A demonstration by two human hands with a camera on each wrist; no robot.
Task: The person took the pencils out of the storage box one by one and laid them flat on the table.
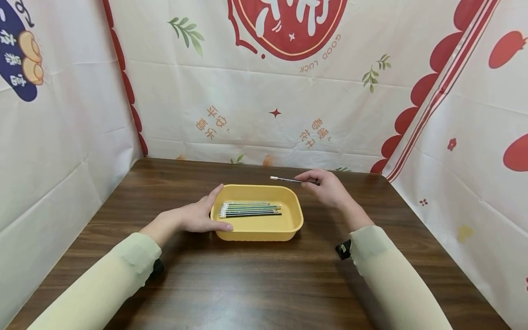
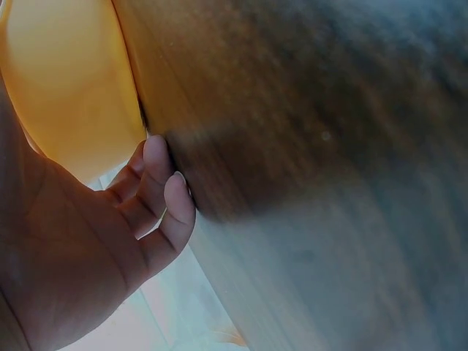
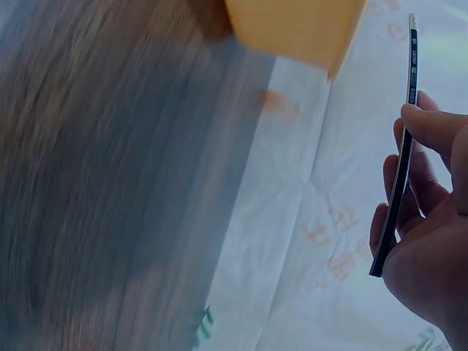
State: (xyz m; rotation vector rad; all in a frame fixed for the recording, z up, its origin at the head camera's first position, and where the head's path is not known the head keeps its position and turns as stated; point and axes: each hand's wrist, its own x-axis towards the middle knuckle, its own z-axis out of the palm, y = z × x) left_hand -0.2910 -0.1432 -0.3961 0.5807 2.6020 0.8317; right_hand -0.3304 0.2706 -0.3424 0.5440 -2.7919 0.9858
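A yellow plastic basin (image 1: 260, 236) stands on the table. Several pencils (image 1: 249, 209) lie side by side in it, mostly green and dark, white ends to the left. My left hand (image 1: 193, 218) holds the basin's left end, thumb over the front rim and fingers along the end wall; the left wrist view shows the fingers against its outside. Beyond the back right rim, my right hand (image 1: 326, 187) pinches a black pencil (image 3: 413, 73) between thumb and fingers. That pencil's white eraser end points left, above table height, and its dark end lies against the palm.
The brown wood-grain table (image 1: 231, 284) reaches back to a white printed cloth (image 1: 264, 91) hanging behind it. Similar cloth hangs along the left and right sides. A small black device (image 1: 343, 250) sits at the right wrist, below the pale sleeve (image 1: 396, 275).
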